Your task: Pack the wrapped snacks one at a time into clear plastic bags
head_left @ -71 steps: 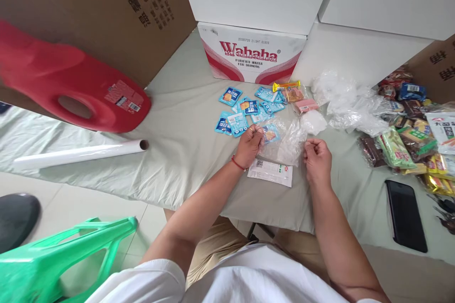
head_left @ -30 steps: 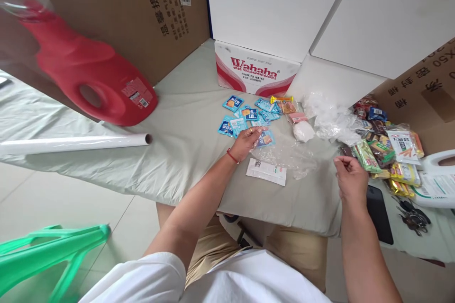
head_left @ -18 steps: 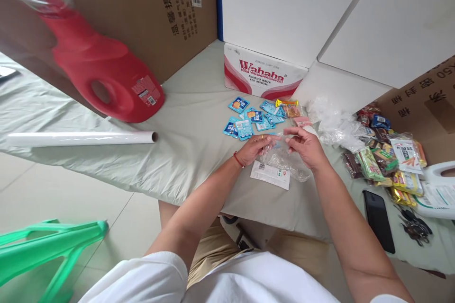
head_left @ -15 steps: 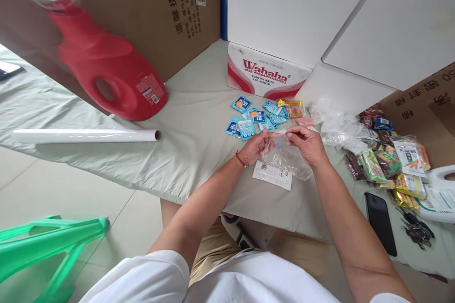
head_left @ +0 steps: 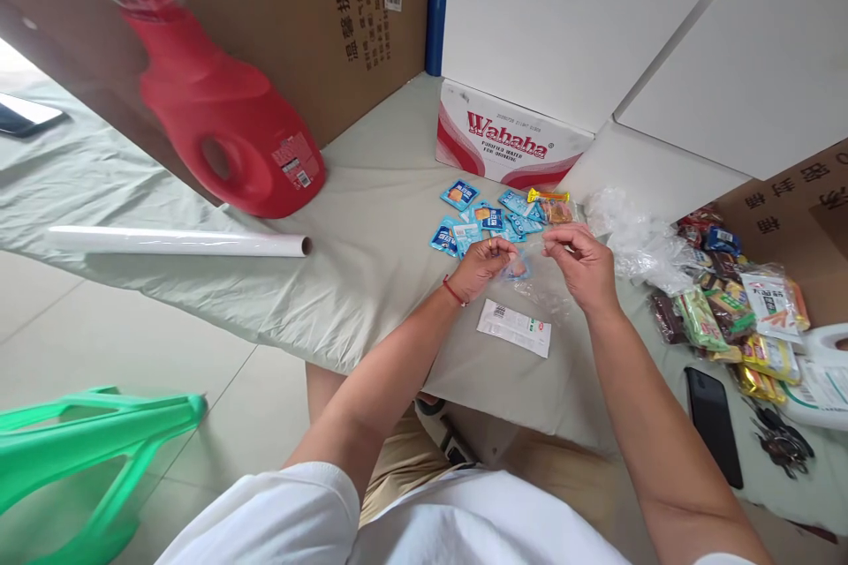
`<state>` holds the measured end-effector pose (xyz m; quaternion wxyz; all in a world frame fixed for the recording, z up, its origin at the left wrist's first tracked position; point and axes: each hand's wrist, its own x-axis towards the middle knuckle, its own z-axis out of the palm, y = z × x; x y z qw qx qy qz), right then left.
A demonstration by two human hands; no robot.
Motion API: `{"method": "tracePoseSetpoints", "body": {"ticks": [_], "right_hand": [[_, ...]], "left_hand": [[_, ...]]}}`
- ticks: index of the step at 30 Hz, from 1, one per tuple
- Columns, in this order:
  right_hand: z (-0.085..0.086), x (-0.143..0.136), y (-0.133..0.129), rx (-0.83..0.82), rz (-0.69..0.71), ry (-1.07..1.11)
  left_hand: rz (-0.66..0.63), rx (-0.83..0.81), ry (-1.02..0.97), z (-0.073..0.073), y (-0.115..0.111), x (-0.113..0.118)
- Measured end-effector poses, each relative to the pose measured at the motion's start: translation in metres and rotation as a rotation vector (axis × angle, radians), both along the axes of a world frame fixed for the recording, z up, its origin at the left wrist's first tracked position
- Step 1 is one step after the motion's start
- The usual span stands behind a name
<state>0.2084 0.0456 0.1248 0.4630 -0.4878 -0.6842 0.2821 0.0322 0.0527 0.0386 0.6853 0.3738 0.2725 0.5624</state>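
Note:
My left hand (head_left: 481,268) is closed in a pinch on a clear plastic bag (head_left: 538,293), thin and crinkled, which hangs above the table between my hands. My right hand (head_left: 583,265) pinches too, at the bag's far side; the film is so transparent that its edge there is hard to see. Just below lies a white printed packet (head_left: 514,328), flat on the cloth and apart from both hands. Beyond my fingers several small blue sachets (head_left: 488,216) lie in a loose group, beside a snack with a yellow wrapper (head_left: 548,196).
A crumpled pile of clear bags (head_left: 639,238) and assorted wrapped snacks (head_left: 722,300) lie right, near a black phone (head_left: 714,428) and keys (head_left: 782,441). A Wahaha carton (head_left: 510,137) stands behind. Left are a red jug (head_left: 231,124), a white roll (head_left: 185,242) and a green stool (head_left: 99,450).
My hands have moved farther apart, drawing the plastic bag between them. The white packet below is now more fully uncovered. The whole view has shifted slightly.

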Motion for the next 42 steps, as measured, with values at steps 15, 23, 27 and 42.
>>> {"method": "tracePoseSetpoints", "body": {"ticks": [15,23,27,42], "right_hand": [[0.012,0.018,-0.016,-0.163,-0.251,0.227],[0.032,0.029,-0.03,-0.381,-0.045,0.254],[0.026,0.027,-0.032,-0.343,-0.069,0.285],[0.032,0.022,-0.05,0.148,-0.169,0.261]], "left_hand": [[-0.153,0.049,-0.084,0.009,-0.006,-0.006],[-0.075,0.012,-0.098,0.009,0.001,-0.017],[-0.061,-0.017,-0.155,0.01,0.002,-0.019],[-0.213,0.114,-0.089,0.047,-0.062,-0.008]]}}
